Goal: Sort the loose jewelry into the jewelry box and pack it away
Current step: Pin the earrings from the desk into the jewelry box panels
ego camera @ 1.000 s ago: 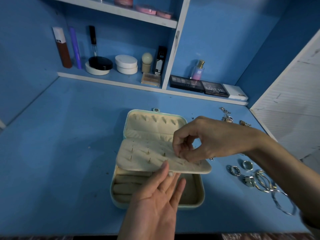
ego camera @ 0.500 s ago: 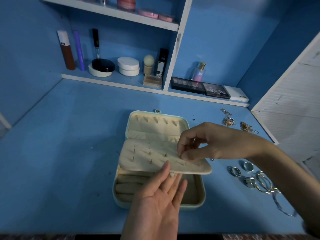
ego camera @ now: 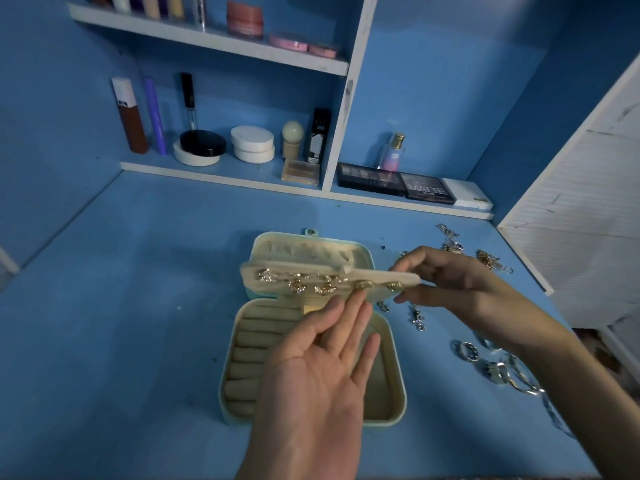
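The jewelry box (ego camera: 235, 419) is sitting open on the blue desk (ego camera: 121, 306), just ahead of the person, with its lid (ego camera: 311, 249) leaning back toward the shelves and its cream ring rolls (ego camera: 249, 344) showing in the left half of the base. The earring panel (ego camera: 377, 276) is standing raised above the base, turned almost edge-on to the camera, and a row of gold earrings (ego camera: 298, 285) is showing along its near face. The right hand (ego camera: 446, 275) is reaching in from the right and pinching the panel's right end between thumb and curled fingers. The left hand (ego camera: 318, 375) is hovering palm up over the base, its fingers straight and slightly spread, gripping nothing, with the longest fingertips touching the panel's lower edge. Just right of the box, small silver pieces (ego camera: 417, 318) are lying loose on the desk; farther right, silver rings (ego camera: 469, 351) and bangles (ego camera: 523, 375) are lying beside the right forearm, and gold chains (ego camera: 488, 259) are lying behind the right hand near the white slatted door (ego camera: 581, 202). At the back, cosmetics are standing on the lower shelf (ego camera: 207, 176), among them white compacts (ego camera: 252, 143), a perfume bottle (ego camera: 394, 152) and dark eyeshadow palettes (ego camera: 429, 192).
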Motion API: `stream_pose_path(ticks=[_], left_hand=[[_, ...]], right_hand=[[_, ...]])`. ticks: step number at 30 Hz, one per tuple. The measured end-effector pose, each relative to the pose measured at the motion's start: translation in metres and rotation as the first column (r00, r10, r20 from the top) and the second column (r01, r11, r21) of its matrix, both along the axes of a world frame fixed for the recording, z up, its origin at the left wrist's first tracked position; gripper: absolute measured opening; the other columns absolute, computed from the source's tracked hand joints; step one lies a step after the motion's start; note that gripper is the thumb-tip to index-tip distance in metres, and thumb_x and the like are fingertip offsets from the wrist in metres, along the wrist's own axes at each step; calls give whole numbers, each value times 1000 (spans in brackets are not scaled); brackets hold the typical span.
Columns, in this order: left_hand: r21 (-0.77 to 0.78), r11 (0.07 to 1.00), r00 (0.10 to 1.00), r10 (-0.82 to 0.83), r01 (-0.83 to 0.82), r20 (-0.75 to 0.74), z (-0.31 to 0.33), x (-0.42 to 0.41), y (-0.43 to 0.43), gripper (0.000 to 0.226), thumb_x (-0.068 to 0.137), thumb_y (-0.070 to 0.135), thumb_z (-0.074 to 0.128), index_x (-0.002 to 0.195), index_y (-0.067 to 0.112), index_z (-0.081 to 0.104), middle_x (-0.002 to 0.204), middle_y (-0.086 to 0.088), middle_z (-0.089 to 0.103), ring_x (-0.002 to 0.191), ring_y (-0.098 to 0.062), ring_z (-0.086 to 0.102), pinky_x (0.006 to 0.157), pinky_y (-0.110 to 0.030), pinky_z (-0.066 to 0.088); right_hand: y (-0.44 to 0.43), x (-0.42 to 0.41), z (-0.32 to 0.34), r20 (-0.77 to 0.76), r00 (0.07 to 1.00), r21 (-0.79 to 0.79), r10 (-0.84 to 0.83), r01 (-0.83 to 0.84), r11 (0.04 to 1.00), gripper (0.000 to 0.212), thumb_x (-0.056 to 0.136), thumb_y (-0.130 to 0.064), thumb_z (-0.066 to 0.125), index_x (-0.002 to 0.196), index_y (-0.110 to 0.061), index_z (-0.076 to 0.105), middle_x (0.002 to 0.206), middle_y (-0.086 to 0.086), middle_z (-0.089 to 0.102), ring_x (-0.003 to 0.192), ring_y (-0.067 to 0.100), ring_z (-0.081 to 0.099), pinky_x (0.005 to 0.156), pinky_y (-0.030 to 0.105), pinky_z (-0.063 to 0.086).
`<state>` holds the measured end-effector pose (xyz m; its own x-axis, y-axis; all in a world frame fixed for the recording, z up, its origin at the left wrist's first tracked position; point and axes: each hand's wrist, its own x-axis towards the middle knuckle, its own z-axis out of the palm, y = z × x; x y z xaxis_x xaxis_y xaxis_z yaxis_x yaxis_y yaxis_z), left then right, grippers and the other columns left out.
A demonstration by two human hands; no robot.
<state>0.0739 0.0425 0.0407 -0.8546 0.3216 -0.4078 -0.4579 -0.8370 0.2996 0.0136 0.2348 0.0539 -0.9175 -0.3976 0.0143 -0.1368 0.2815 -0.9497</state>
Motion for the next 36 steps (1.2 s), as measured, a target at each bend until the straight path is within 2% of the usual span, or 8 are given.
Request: stream_pose_path(ticks=[5,11,16,19,21,26,32,36], left_hand=[[-37,999,999,35,-34,10,10,-12,4,34,74,12,55,106,6,64,108,-14,71,111,-22,62,95,-36,44],[-299,947,987,75,-115,-143,3,-24,-8,42,69,10,57,111,12,62,103,-7,73,98,-18,69,83,-33,48],[-624,616,845,134,-480,-518,-1,-50,-40,24,80,0,60,90,20,67,87,9,71,78,-2,60,63,-16,45],[-680,361,755,118,-638,-645,-12,-77,-56,28,87,0,59,90,28,61,95,14,64,80,3,55,68,-11,42],[-709,267,747,70,-652,-661,-21,-94,-62,27,88,5,60,99,30,58,103,15,61,83,4,53,75,-13,41],[-716,443,796,-6,-540,-605,-38,-109,-65,19,94,8,52,99,22,65,87,16,68,74,10,60,64,-6,43],[-683,516,793,-14,-516,-610,-43,-112,-66,23,94,7,52,97,25,66,90,8,67,77,5,63,66,-9,47],[-673,534,799,6,-512,-602,-44,-112,-66,23,94,7,53,98,25,66,91,6,67,76,4,63,65,-9,48]], right_hand=[[-10,-8,-9,-44,985,-93,-166,162,982,18,82,-9,59,97,2,61,95,17,67,88,25,62,82,34,52],[-16,-19,-16,-18,966,-154,-257,251,956,12,89,2,53,96,-2,61,92,10,68,81,18,62,72,25,52],[-21,-25,-20,7,955,-176,-297,293,940,16,91,-1,51,97,-10,62,89,17,66,77,21,61,70,27,54],[-23,-27,-22,23,948,-153,-317,316,936,17,92,-4,51,98,-15,62,82,15,66,74,20,60,73,32,53],[-24,-29,-22,30,943,-134,-330,331,934,17,93,-5,50,100,-15,62,81,17,65,71,18,61,72,32,54],[-22,-32,-21,17,942,-67,-336,336,939,22,93,-2,50,108,-12,63,73,11,64,66,14,61,67,24,53],[3,-33,-17,-94,934,145,-346,356,923,29,92,1,51,101,-22,67,78,1,71,69,13,62,66,25,51],[20,-32,-16,-301,896,411,-327,431,803,21,88,-7,60,88,-26,70,78,-10,69,64,0,57,62,9,43]])
